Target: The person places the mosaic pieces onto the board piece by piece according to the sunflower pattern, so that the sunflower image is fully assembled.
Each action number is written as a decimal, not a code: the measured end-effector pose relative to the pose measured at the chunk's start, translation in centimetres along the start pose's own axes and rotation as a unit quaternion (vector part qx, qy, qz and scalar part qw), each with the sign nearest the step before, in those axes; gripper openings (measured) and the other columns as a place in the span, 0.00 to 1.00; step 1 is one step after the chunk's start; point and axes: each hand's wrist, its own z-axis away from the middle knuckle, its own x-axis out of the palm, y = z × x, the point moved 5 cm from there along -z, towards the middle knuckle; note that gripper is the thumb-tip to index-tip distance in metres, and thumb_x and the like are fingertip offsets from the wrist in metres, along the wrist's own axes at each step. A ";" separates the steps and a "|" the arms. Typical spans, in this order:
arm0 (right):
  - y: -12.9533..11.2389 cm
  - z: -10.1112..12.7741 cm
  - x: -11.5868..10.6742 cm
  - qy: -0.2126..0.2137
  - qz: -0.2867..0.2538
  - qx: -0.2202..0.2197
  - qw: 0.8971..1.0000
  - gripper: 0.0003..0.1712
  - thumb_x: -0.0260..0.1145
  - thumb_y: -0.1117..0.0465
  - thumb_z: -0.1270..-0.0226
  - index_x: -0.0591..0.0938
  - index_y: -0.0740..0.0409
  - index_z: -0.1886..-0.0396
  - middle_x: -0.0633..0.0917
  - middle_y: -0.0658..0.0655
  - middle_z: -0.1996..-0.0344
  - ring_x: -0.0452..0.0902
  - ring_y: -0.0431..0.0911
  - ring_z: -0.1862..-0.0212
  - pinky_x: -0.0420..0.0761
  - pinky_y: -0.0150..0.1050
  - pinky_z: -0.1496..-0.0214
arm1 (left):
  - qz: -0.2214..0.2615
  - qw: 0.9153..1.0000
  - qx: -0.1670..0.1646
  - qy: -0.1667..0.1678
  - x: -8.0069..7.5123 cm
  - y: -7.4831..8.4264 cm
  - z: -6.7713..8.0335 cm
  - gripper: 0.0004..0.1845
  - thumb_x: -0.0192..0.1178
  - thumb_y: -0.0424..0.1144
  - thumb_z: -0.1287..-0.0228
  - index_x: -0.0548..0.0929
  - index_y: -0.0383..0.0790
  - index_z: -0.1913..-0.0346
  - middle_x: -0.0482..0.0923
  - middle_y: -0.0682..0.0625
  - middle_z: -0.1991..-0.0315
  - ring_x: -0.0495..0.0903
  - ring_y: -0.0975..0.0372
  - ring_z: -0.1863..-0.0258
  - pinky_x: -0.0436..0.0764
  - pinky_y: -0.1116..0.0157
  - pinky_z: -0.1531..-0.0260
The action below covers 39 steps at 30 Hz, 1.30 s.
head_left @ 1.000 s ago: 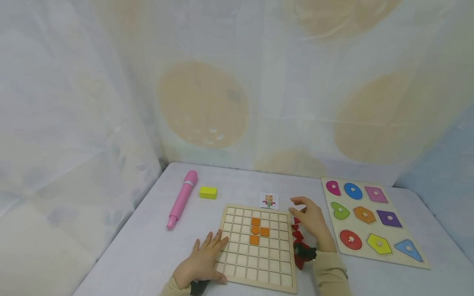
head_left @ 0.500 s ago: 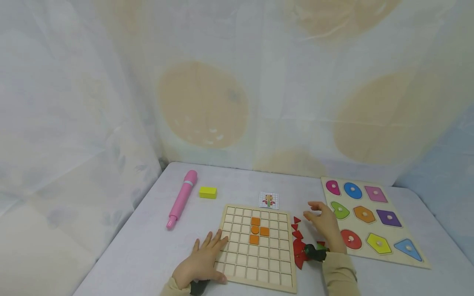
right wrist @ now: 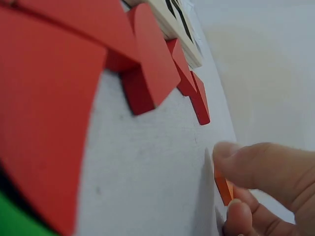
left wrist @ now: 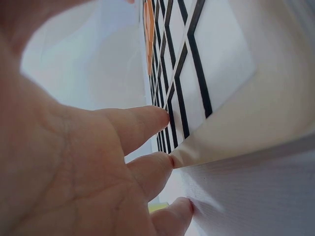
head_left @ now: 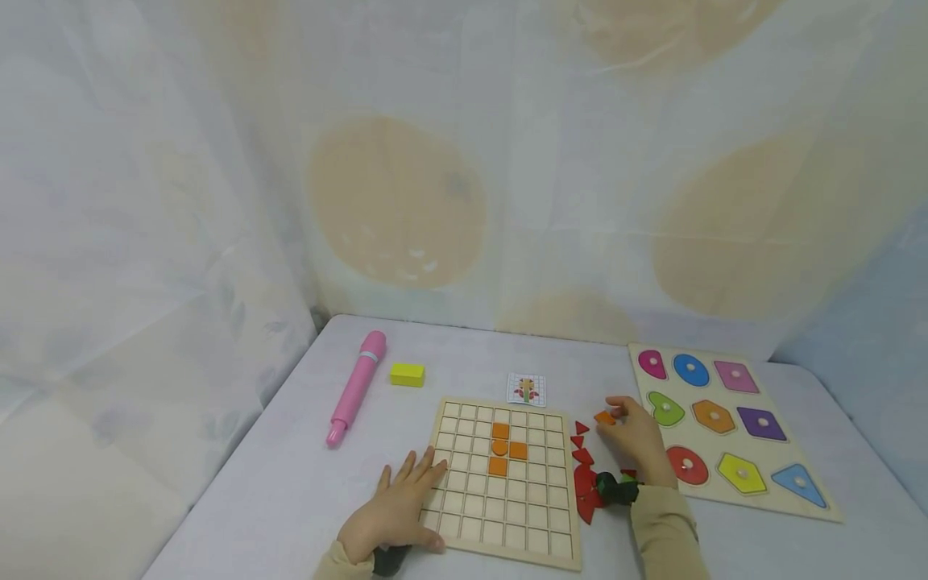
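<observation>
Right hand [head_left: 636, 435] pinches orange piece [head_left: 604, 418] above pale table [head_left: 290, 483]; draped sheets [head_left: 181, 201] behind.

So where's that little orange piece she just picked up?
In the head view, the orange piece is pinched in the right hand, to the right of the grid board, beside the red pieces and left of the shape puzzle.

A small orange tile [head_left: 604, 418], pinched just right of the wooden grid board [head_left: 507, 515].

No readable text or numbers.
</observation>
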 end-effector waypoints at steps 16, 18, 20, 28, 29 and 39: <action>-0.4 -0.2 0.2 -0.016 0.037 0.002 0.999 0.21 0.64 0.65 0.39 0.76 0.70 0.46 0.79 0.71 0.50 0.74 0.61 0.51 0.77 0.55 0.45 | -0.006 1.000 -0.003 0.000 -0.1 0.0 -0.1 0.59 0.77 0.53 0.62 0.59 0.40 0.26 0.45 0.37 0.22 0.43 0.35 0.25 0.40 0.25 0.37; -0.4 -0.2 0.3 -0.019 0.035 0.005 0.999 0.21 0.63 0.65 0.39 0.77 0.69 0.46 0.79 0.71 0.50 0.74 0.60 0.50 0.77 0.55 0.45 | -0.005 1.000 -0.004 0.000 0.0 -0.1 -0.1 0.59 0.77 0.54 0.62 0.59 0.41 0.26 0.45 0.37 0.22 0.43 0.35 0.25 0.40 0.26 0.37; -0.4 -0.2 0.4 -0.022 0.031 0.009 0.999 0.22 0.64 0.65 0.38 0.77 0.68 0.45 0.79 0.71 0.50 0.73 0.60 0.50 0.77 0.55 0.45 | -0.005 1.000 -0.003 0.000 0.1 -0.2 -0.2 0.59 0.77 0.54 0.63 0.59 0.41 0.26 0.45 0.37 0.22 0.43 0.35 0.25 0.40 0.26 0.37; -1.4 0.2 0.6 -0.021 0.017 -0.012 1.000 0.23 0.64 0.63 0.38 0.77 0.67 0.44 0.79 0.71 0.47 0.74 0.61 0.49 0.80 0.52 0.48 | -0.004 1.000 -0.001 -0.001 0.2 -0.3 -0.2 0.59 0.77 0.54 0.62 0.59 0.40 0.26 0.45 0.37 0.22 0.43 0.35 0.25 0.40 0.25 0.37; -1.7 0.2 0.6 -0.021 0.015 -0.018 1.000 0.23 0.65 0.62 0.38 0.77 0.67 0.44 0.79 0.71 0.48 0.75 0.61 0.50 0.80 0.51 0.49 | -0.003 1.000 -0.001 0.000 0.2 -0.2 -0.1 0.59 0.77 0.54 0.62 0.59 0.39 0.26 0.46 0.37 0.23 0.43 0.35 0.25 0.40 0.25 0.37; -5.1 0.5 1.5 -0.002 0.004 -0.083 0.996 0.22 0.65 0.64 0.40 0.80 0.67 0.46 0.82 0.68 0.52 0.75 0.57 0.50 0.75 0.47 0.52 | -0.001 1.000 0.001 0.001 -0.1 0.1 0.1 0.58 0.77 0.53 0.62 0.60 0.39 0.27 0.46 0.36 0.23 0.43 0.35 0.25 0.41 0.25 0.38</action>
